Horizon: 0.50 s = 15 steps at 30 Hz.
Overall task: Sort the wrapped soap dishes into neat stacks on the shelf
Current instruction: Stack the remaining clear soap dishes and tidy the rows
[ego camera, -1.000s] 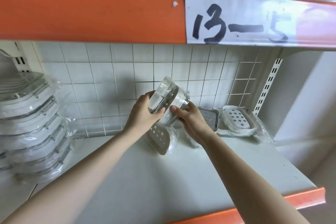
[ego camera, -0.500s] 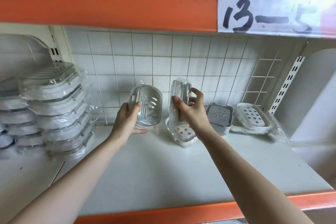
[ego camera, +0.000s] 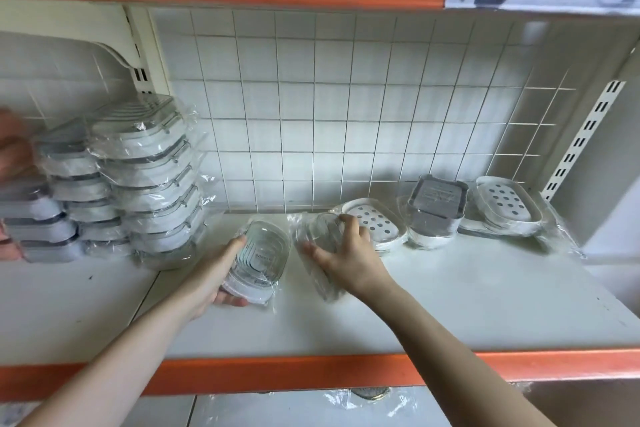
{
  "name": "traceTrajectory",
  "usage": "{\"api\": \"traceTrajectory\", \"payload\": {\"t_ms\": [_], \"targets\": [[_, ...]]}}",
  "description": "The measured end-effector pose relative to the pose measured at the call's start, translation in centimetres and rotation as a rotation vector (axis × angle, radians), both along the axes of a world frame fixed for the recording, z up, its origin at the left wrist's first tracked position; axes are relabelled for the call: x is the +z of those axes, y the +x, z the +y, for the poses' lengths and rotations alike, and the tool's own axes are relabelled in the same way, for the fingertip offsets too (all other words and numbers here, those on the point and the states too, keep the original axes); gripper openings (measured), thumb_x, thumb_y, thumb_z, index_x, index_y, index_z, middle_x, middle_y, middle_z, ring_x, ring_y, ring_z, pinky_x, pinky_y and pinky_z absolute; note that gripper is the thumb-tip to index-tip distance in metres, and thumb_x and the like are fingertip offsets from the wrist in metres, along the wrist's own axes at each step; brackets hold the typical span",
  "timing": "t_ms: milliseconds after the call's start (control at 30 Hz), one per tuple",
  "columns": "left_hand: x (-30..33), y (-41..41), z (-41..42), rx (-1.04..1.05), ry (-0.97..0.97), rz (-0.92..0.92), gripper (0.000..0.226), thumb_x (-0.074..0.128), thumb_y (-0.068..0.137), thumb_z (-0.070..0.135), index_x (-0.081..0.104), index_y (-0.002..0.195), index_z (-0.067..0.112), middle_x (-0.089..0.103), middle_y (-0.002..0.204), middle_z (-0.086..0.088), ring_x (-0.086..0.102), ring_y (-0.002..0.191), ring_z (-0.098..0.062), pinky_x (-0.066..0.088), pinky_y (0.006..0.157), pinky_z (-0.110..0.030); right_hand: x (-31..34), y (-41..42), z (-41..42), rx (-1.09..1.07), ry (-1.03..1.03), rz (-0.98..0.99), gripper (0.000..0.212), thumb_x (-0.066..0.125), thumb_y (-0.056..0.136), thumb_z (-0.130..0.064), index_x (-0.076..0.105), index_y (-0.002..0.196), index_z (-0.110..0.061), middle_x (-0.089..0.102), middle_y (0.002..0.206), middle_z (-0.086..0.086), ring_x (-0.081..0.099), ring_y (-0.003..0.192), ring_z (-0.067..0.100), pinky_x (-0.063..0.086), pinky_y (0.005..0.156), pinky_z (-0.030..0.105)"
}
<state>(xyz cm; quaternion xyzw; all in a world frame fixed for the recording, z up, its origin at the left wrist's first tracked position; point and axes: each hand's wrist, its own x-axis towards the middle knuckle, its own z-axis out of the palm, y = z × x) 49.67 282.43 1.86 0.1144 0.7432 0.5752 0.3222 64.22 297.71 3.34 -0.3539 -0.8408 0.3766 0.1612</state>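
Left hand (ego camera: 221, 279): gripping clear ribbed oval soap dish in plastic wrap (ego camera: 258, 263), fingers under its near end, thumb along left edge, far end low over white shelf board (ego camera: 450, 305). Right hand (ego camera: 346, 258): fingers spread and curled over second clear wrapped soap dish (ego camera: 317, 243), just right of first. Touching beyond: white perforated oval soap dish, wrapped (ego camera: 377, 224); then grey square-lidded wrapped dish (ego camera: 434, 210); second white perforated dish (ego camera: 507, 206) at far right. At left: tall stacks of wrapped white-and-grey dishes (ego camera: 152, 180) against white wire-grid back panel (ego camera: 346, 107).
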Motion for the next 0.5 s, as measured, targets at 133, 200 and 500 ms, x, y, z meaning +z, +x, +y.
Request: {"api": "traceTrajectory", "payload": {"t_ms": [133, 200, 500], "targets": [[-1.1, -0.6, -1.1, 0.064, -0.182, 0.264, 0.033, 0.049, 0.093, 0.046, 0.055, 0.083, 0.015, 0.058, 0.082, -0.010, 0.060, 0.068, -0.026, 0.057, 0.050, -0.037, -1.2, 0.4, -1.1, -0.008, 0.202, -0.212, 0.086, 0.052, 0.074, -0.075, 0.026, 0.138, -0.022, 0.035, 0.139, 0.008, 0.036, 0.131, 0.030, 0.035, 0.100, 0.046], [-1.9, -1.5, -1.6, 0.049, -0.347, 0.501, 0.041, 0.045, 0.091, 0.051, 0.055, 0.077, 0.014, 0.062, 0.077, -0.011, 0.063, 0.073, -0.031, 0.056, 0.065, -0.042, -1.6, 0.5, -1.5, -0.030, 0.275, -0.246, 0.087, 0.050, 0.076, -0.075, 0.024, 0.140, -0.023, 0.035, 0.139, 0.008, 0.034, 0.131, 0.030, 0.033, 0.098, 0.046], [-3.6, -0.4, -2.7, 0.094, -0.511, 0.750, 0.024, 0.044, 0.092, 0.043, 0.055, 0.093, 0.021, 0.067, 0.101, -0.006, 0.060, 0.096, -0.032, 0.048, 0.080, -0.038, -3.5, 0.7, -2.3, -0.023, 0.487, -0.362, 0.084, 0.038, 0.079, -0.076, 0.027, 0.141, -0.021, 0.044, 0.130, 0.009, 0.040, 0.122, 0.031, 0.037, 0.091, 0.045]]}}
